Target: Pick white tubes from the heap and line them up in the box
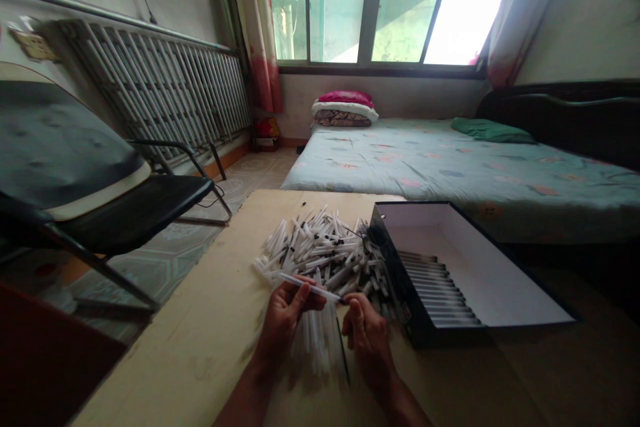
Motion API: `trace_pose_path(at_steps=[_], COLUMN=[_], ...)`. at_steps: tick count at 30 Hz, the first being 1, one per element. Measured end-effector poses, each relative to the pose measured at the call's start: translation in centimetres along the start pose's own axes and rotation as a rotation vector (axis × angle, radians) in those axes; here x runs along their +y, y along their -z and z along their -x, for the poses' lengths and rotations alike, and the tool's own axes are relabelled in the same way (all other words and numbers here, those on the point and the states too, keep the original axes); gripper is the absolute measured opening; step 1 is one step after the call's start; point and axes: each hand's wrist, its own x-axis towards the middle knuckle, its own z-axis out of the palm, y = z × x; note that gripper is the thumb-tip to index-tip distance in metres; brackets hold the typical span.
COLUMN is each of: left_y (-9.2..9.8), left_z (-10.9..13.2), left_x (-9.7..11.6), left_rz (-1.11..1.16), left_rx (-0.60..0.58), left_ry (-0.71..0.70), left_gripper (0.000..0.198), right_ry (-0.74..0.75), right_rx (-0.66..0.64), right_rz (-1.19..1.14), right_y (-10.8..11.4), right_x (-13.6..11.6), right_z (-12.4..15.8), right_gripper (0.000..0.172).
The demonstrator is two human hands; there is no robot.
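Note:
My left hand [287, 310] pinches a whitish, translucent pen barrel [313, 287] between thumb and fingers, tilted down to the right. At the barrel's dark right end, my right hand [366, 323] is closed, its fingertips at that end; the small part between them is hard to make out. Just beyond both hands lies a heap of white pen parts [320, 243] with black pieces mixed in. Under my hands, more clear tubes [315, 340] and a thin dark refill [344, 353] lie on the table, partly blurred.
An open box [500, 267] with dark edges and a white inside stands at the table's right, holding a row of pens [440, 290]. The wooden table [200, 320] extends left. Beyond are a bed [400, 160], a folding chair [165, 200] and a metal rack [160, 73].

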Motion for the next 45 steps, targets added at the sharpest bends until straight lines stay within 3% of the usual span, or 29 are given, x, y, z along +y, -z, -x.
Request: trace_pose_path(at_steps=[5, 10, 15, 22, 29, 34, 40, 45], left_y=[0.24, -0.03, -0.15, -0.26, 0.00, -0.13, -0.13, -0.15], left_z=[-0.09, -0.02, -0.01, 0.22, -0.02, 0.10, 0.00, 0.01], left_x=[0.33, 0.16, -0.04, 0.36, 0.33, 0.28, 0.42, 0.18], left_rz=[-0.028, -0.011, -0.003, -0.036, -0.014, -0.020, -0.027, -0.021], left_rx=[0.008, -0.019, -0.060, -0.087, -0.020, -0.056, -0.017, -0.053], left_ry=[0.000, 0.008, -0.004, 0.022, 0.027, 0.021, 0.023, 0.030], left_gripper=[0.016, 0.015, 0.015, 0.016, 0.018, 0.018, 0.019, 0.020], right_ry=[0.154, 0.187, 0.103, -0.171, 0.083, 0.018, 0.090, 0.036], right_rx=[0.019, 0.008, -0.038, -0.117, -0.001, -0.040, -0.004, 0.003], right_rz=[0.113, 0.137, 0.124, -0.225, 0.030, 0.031, 0.077, 0.043], right_y=[0.02, 0.14, 0.16, -0.28, -0.15, -0.20, -0.12, -0.23], right_x=[0.13, 0.20, -0.11, -0.52, -0.59, -0.47, -0.72, -0.72], right_z=[-0.18, -0.34, -0.15, -0.10, -0.11, 0.14, -0.02, 0.07], right_gripper=[0.018, 0.020, 0.031, 0.052, 0.026, 0.042, 0.023, 0.037])
